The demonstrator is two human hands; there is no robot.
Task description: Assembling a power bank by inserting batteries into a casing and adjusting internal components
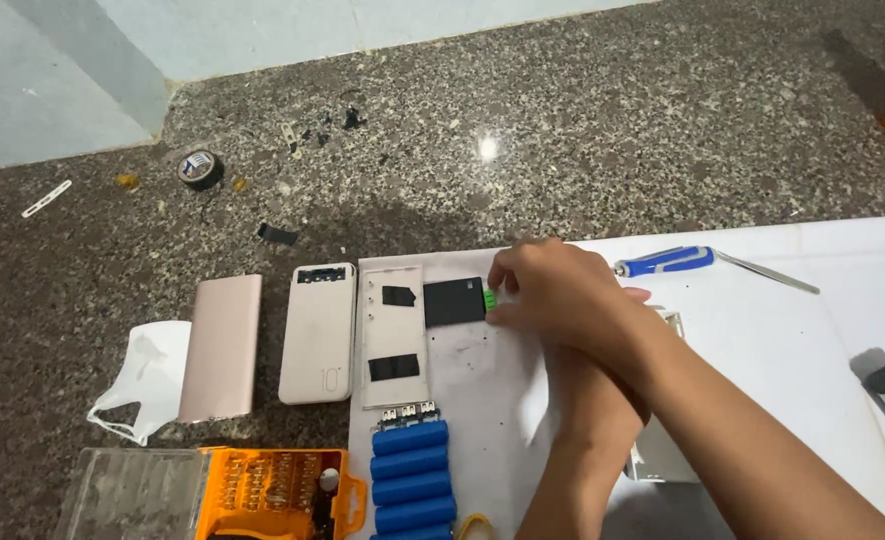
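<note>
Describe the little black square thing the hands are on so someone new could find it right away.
Start at the white sheet on the speckled stone floor. At its left edge lies a pale open casing half; just right of that sits the flat black square module, touched by a hand. Unlike the black pads nearby, it carries a small green piece on its right edge.

Right hand (pixel 563 290) over left forearm, fingers (pixel 503 275) pinching green-edged black module (pixel 455 301) on white sheet (pixel 783 340).

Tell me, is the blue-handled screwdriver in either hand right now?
No, the blue-handled screwdriver lies alone on the white sheet, beyond both hands.
</note>
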